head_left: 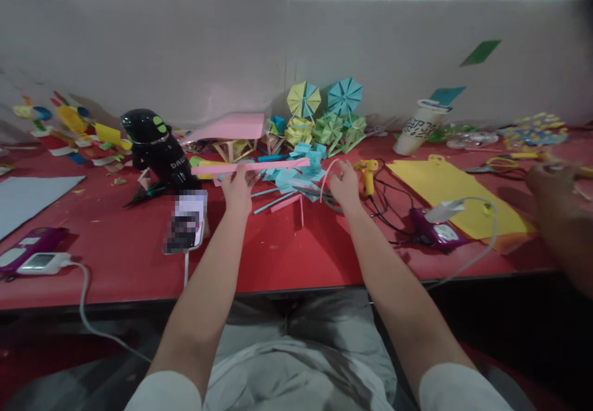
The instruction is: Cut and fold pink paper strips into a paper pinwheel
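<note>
My left hand (238, 188) is closed on a long pink paper strip (278, 165) that stretches rightward above the table. In the fingers of my right hand (345, 183) is a curved, narrow pink strip (326, 178). Between and behind the hands lies a heap of light blue folded paper pieces (296, 173). A folded pink strip (300, 206) stands on the red table just in front of the heap. Close to the right hand's far side is a yellow glue gun (367, 177) with a black cord.
Folded paper umbrellas (344, 97) stand against the white partition (185, 52). A black bottle (157, 151) and a propped phone (188, 222) are at left. A paper cup (420, 128), yellow sheets (456, 194) and a purple power strip (435, 228) are at right. Another person's hand (553, 191) reaches in there.
</note>
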The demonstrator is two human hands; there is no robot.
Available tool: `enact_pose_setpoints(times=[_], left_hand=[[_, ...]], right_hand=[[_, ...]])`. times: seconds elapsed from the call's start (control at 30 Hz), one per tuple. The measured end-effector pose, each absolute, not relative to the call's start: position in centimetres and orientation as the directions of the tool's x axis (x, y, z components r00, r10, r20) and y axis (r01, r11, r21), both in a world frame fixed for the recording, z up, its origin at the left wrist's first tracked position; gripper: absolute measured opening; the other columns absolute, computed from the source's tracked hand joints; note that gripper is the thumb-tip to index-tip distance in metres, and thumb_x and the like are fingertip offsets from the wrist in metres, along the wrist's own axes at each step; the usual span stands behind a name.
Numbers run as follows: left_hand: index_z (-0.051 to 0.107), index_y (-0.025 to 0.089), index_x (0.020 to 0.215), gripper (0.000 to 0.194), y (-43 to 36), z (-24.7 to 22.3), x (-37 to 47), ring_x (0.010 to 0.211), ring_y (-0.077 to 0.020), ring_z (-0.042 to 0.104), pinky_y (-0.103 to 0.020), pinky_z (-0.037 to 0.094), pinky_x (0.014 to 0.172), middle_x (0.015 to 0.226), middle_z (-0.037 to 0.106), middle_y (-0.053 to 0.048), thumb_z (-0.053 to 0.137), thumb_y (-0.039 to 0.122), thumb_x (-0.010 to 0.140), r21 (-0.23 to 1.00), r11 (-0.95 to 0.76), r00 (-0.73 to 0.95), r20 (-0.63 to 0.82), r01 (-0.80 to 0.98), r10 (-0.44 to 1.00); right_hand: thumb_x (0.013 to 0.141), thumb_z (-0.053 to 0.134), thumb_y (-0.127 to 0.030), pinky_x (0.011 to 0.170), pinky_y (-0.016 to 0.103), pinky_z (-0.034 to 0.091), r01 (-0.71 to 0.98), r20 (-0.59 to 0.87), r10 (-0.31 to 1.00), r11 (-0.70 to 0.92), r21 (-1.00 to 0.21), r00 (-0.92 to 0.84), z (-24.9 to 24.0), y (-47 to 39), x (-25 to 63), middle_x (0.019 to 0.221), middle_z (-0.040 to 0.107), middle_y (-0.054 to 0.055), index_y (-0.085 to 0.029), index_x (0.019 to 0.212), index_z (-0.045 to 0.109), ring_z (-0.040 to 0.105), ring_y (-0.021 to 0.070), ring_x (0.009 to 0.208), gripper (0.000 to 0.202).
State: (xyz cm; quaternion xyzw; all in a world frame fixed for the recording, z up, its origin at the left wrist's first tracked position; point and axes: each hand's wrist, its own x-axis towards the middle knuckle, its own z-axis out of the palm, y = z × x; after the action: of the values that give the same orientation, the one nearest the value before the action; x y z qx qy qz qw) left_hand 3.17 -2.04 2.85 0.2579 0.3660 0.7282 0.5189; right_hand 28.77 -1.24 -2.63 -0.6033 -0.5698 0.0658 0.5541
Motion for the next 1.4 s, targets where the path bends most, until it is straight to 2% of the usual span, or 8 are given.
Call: enact_pose_setpoints(times=[0.13, 0.37, 0.57, 0.87, 1.0, 1.13, 1.23, 1.4], left_hand=[[0.061, 0.015, 0.077, 0.018, -2.4, 2.7, 3.6, 0.068, -0.014, 0.07, -0.027, 0.055, 0.073, 0.067, 0.068, 0.0, 0.075, 0.027, 0.079, 0.806, -0.147, -0.244, 0.003, -0.574, 0.97], [0.064, 0.015, 0.081, 0.012, -2.7, 2.8, 4.0, 0.078, -0.016, 0.074, -0.032, 0.055, 0.089, 0.07, 0.071, -0.003, 0.069, 0.025, 0.085, 0.806, -0.028, -0.124, -0.056, -0.591, 0.991], [0.064, 0.014, 0.08, 0.013, -2.8, 3.3, 3.8, 0.084, -0.0173, 0.075, -0.032, 0.055, 0.093, 0.075, 0.074, -0.004, 0.068, 0.025, 0.086, 0.758, 0.002, -0.091, -0.081, -0.653, 0.993], [0.064, 0.015, 0.083, 0.012, -3.0, 3.4, 3.8, 0.092, -0.0179, 0.074, -0.031, 0.055, 0.097, 0.074, 0.074, -0.005, 0.057, 0.019, 0.092, 0.748, 0.054, -0.048, -0.114, -0.662, 0.992], [0.064, 0.015, 0.082, 0.009, -2.9, 3.4, 3.8, 0.094, -0.0194, 0.074, -0.033, 0.054, 0.098, 0.076, 0.075, -0.005, 0.063, 0.021, 0.089, 0.757, 0.048, -0.056, -0.112, -0.652, 0.992], [0.064, 0.014, 0.081, 0.01, -3.1, 3.3, 3.9, 0.089, -0.0183, 0.075, -0.031, 0.056, 0.094, 0.074, 0.074, -0.005, 0.06, 0.018, 0.09, 0.785, 0.068, -0.057, -0.13, -0.616, 0.99], [0.063, 0.013, 0.08, 0.012, -3.3, 3.1, 4.2, 0.085, -0.0174, 0.075, -0.031, 0.057, 0.09, 0.072, 0.074, -0.005, 0.057, 0.015, 0.091, 0.81, 0.092, -0.065, -0.158, -0.58, 0.985], [0.067, 0.011, 0.084, 0.005, -3.8, 2.4, 4.9, 0.079, -0.0182, 0.075, -0.034, 0.057, 0.088, 0.081, 0.076, -0.01, 0.069, 0.016, 0.084, 0.86, 0.187, 0.109, -0.153, -0.474, 0.982]], right_hand=[[0.078, 0.047, -0.017, 0.098, 0.045, 0.048, 0.601, 0.518, 0.773, 0.228, -0.766, 0.366, -2.1, -1.9, 27.9, 0.116, 0.066, 0.017, -0.014, 0.106, 0.069, 0.062, 0.0268, 0.106, 0.036], [0.081, 0.065, -0.035, 0.081, 0.036, 0.051, 0.704, 0.339, 0.941, 0.25, -0.664, -0.015, -1.6, -3.2, 25.8, 0.095, 0.075, 0.01, -0.014, 0.101, 0.074, 0.066, 0.0226, 0.08, 0.03], [0.08, 0.071, -0.027, 0.086, 0.036, 0.05, 0.804, 0.303, 0.949, 0.112, -0.584, 0.087, -1.7, -2.7, 25.6, 0.103, 0.074, 0.013, -0.016, 0.098, 0.076, 0.067, 0.0251, 0.092, 0.021], [0.076, 0.067, -0.02, 0.071, 0.031, 0.05, 0.772, 0.254, 0.95, 0.024, -0.635, 0.179, -1.6, -2.4, 25.6, 0.082, 0.074, 0.008, -0.018, 0.079, 0.074, 0.065, 0.0204, 0.075, 0.008], [0.073, 0.061, -0.018, 0.075, 0.034, 0.052, 0.581, 0.274, 0.929, 0.084, -0.809, 0.248, -1.4, -2.3, 25.7, 0.08, 0.072, 0.008, -0.017, 0.082, 0.071, 0.064, 0.02, 0.075, 0.013], [0.069, 0.064, -0.023, 0.071, 0.03, 0.054, 0.076, 0.161, 0.976, 0.151, -0.986, 0.15, -0.7, -2.7, 25.3, 0.099, 0.073, 0.006, -0.02, 0.088, 0.068, 0.063, 0.0162, 0.077, 0.02], [0.066, 0.074, -0.034, 0.067, 0.026, 0.053, -0.184, 0.11, 0.994, 0.112, -0.977, 0.021, -0.3, -3.4, 24.5, 0.099, 0.073, 0.005, -0.02, 0.084, 0.068, 0.062, 0.013, 0.075, 0.024], [0.061, 0.085, -0.047, 0.054, 0.022, 0.049, -0.298, 0.049, 0.991, 0.084, -0.951, 0.123, -0.1, -4.0, 24.1, 0.07, 0.066, 0.001, -0.019, 0.075, 0.065, 0.055, 0.0089, 0.058, 0.038]])
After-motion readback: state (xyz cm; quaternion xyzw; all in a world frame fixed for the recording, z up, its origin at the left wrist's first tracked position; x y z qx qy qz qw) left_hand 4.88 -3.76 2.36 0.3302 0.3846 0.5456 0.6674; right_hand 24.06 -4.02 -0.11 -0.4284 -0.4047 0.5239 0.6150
